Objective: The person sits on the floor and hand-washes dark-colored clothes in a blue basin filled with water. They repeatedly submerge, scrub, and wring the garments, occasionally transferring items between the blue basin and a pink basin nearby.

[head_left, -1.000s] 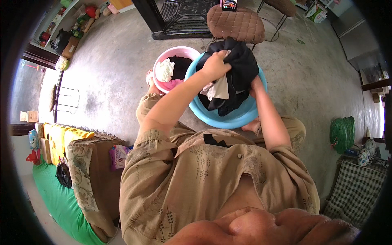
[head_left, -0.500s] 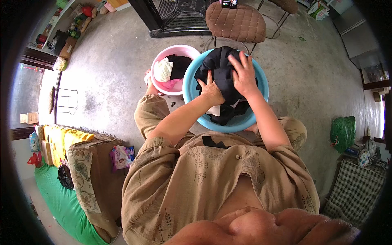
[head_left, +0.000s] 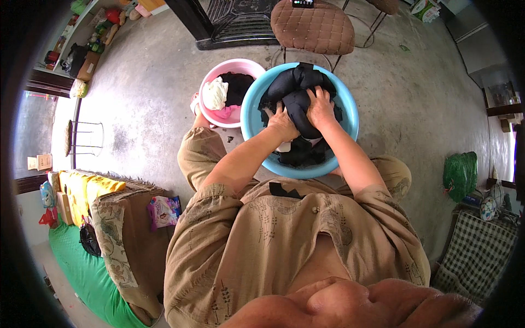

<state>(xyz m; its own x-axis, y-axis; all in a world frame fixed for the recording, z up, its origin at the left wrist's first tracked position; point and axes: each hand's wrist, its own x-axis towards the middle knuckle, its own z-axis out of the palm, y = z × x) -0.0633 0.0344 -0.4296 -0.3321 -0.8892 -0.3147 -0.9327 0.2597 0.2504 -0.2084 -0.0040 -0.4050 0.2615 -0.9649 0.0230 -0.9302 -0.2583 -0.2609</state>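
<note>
A wide blue basin (head_left: 354,117) stands on the floor between my knees, with wet black clothing bunched up in it. My left hand (head_left: 283,126) grips the near left side of a black garment (head_left: 298,106); its fingers are sunk partly into the folds. On the other side of the same garment, my right hand (head_left: 321,108) has its fingers bent into the cloth. What kind of garment it is cannot be made out. A bit of white cloth (head_left: 284,147) shows below my left hand, among darker fabric in the basin's near part.
Left of the blue basin, against it, is a pink basin (head_left: 208,74) holding white cloth (head_left: 215,93), black cloth (head_left: 239,89) and pink cloth. A brown padded chair (head_left: 313,27) with a phone on it stands just beyond. A green net bundle (head_left: 459,175) lies at the right.
My right hand has come down from above the cloth and its spread fingers have closed into it. The black garment has been gathered into a thicker roll; my left hand stays nearly in place.
</note>
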